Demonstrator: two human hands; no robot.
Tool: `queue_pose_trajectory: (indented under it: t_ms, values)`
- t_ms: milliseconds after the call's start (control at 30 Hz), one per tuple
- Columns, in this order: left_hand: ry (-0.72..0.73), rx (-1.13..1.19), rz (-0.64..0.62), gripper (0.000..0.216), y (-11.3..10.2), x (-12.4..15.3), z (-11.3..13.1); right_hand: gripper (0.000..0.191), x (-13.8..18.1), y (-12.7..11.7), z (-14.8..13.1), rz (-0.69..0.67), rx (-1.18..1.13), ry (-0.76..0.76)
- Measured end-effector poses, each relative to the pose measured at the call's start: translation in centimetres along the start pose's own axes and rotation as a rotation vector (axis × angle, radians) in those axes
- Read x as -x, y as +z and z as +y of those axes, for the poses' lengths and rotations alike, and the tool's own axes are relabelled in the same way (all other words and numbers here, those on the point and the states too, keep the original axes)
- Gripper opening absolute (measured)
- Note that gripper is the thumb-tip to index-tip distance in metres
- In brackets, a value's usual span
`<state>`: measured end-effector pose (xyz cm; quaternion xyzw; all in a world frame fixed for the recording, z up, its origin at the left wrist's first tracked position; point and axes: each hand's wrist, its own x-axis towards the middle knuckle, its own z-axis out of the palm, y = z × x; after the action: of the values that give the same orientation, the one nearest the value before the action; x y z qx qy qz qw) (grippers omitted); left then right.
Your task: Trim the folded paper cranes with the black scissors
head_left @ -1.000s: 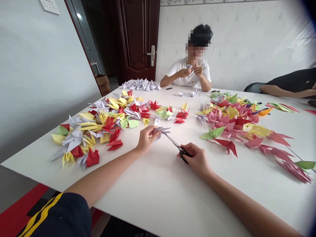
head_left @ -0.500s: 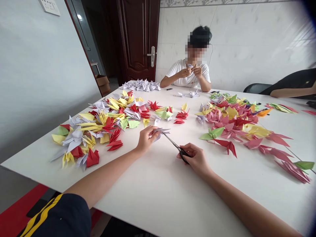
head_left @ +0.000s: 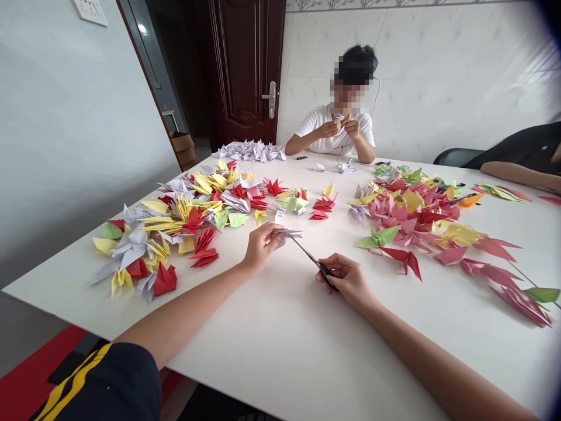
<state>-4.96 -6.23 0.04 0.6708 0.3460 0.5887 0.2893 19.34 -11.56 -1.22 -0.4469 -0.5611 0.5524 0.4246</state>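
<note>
Pinched in my left hand (head_left: 262, 247) is a pale lavender folded paper crane (head_left: 286, 234), held just above the table. My right hand (head_left: 348, 277) grips the black handles of a pair of scissors (head_left: 323, 270). The blades point up and left, and their tips meet the paper of the crane. Whether the blades have cut into it I cannot tell. To the left of my left hand lies a heap of folded paper cranes (head_left: 184, 219) in yellow, red, lavender and green. Another heap of mostly pink and red cranes (head_left: 407, 213) lies beyond my right hand.
Across the white table (head_left: 263, 351) a person in a white shirt (head_left: 331, 131) folds a small pale piece. Lavender cranes (head_left: 249, 151) are piled at the far left. At the right edge rests another person's arm (head_left: 521, 169). Behind stands a dark wooden door (head_left: 245, 64).
The scissor handles look slightly closer together than before. My left hand and the crane stay in nearly the same place, and the view has shifted very slightly.
</note>
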Motion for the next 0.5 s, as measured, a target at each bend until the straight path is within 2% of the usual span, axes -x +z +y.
queue_pose_trajectory:
  t_ms: [300, 367, 500]
  values:
    - [0.016, -0.056, -0.004, 0.022, -0.1, 0.1, -0.5, 0.028, 0.3, 0.3, 1.3, 0.166, 0.205, -0.055]
    - [0.013, -0.045, 0.000, 0.022, -0.1, 0.1, -0.4, 0.029, 0.3, 0.3, 1.1, 0.159, 0.186, -0.048]
    - [0.004, -0.017, 0.009, 0.024, 0.0, 0.1, 0.0, 0.033, 0.1, 0.3, 0.4, 0.063, 0.060, 0.001]
